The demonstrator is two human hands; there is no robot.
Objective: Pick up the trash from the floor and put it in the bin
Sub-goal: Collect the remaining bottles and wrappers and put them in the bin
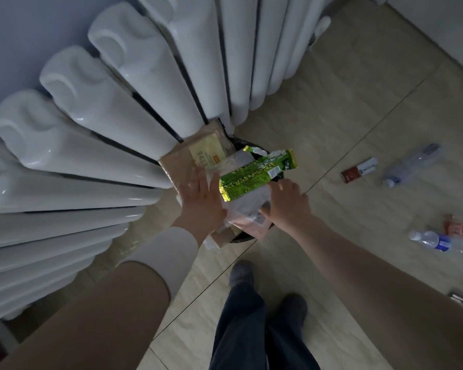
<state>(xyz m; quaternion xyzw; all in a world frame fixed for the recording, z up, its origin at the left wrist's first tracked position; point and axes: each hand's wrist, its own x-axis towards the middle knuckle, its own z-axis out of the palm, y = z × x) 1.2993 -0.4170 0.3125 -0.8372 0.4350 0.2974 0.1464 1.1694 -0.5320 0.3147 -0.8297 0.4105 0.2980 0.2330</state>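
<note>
Head camera view: a person is standing over a small dark bin [251,237] beside a white ribbed radiator [104,108], both hands pressing on the overflowing rubbish. Left hand [202,202], fingers spread and grip released, is lying flat on crinkled clear plastic film [245,202] and brown cardboard [179,161]. Right hand [288,202], also grasping nothing, is resting on the film beside a shiny green foil wrapper [254,176] topping the pile. On the beige tiled floor [332,108], well apart to the right, are lying a red-and-white carton [358,170] and two clear plastic bottles [412,165] [439,241].
</note>
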